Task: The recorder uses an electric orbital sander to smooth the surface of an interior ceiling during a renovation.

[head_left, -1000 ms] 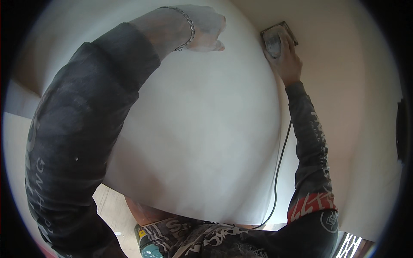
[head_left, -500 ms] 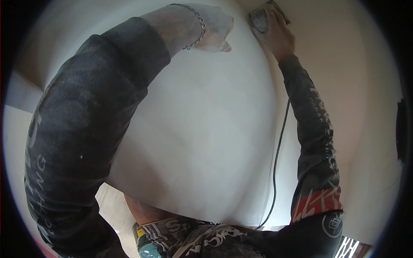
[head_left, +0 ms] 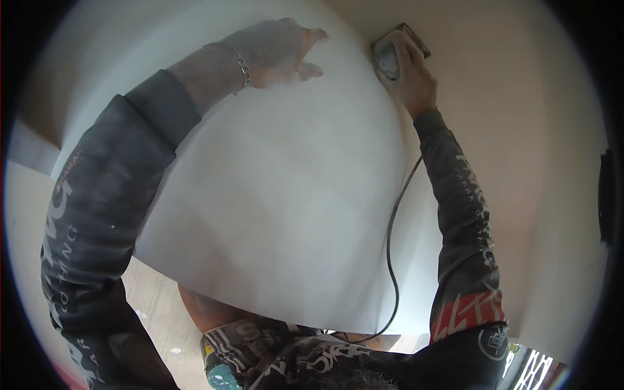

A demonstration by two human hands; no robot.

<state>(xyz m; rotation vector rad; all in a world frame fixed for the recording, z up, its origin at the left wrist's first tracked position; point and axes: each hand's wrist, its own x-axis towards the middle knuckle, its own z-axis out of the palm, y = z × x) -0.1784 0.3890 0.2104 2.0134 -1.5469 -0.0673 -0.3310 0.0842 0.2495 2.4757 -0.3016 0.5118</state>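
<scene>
Shifted: sander (head_left: pixel 389 62), slightly nearer you; your left hand (head_left: pixel 278 55), leftward. Right hand (head_left: pixel 417 86): wrapped over the sander, at the wall (head_left: pixel 507 130) beside the panel (head_left: pixel 292 201). Handling, judged: rigid, one-hand weight, dust-slick; hold its rounded back. Left hand: fingers parted, holding nothing visible, at the panel.

It looks like a workshop — witness the handheld sander (head_left: pixel 389 62), dark cord (head_left: pixel 389 244) and broad white panel (head_left: pixel 279 195).

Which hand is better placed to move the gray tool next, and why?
Probably the right hand: it already grips the gray tool. The left hand shows no tool and is over the white panel, apart from it.
</scene>
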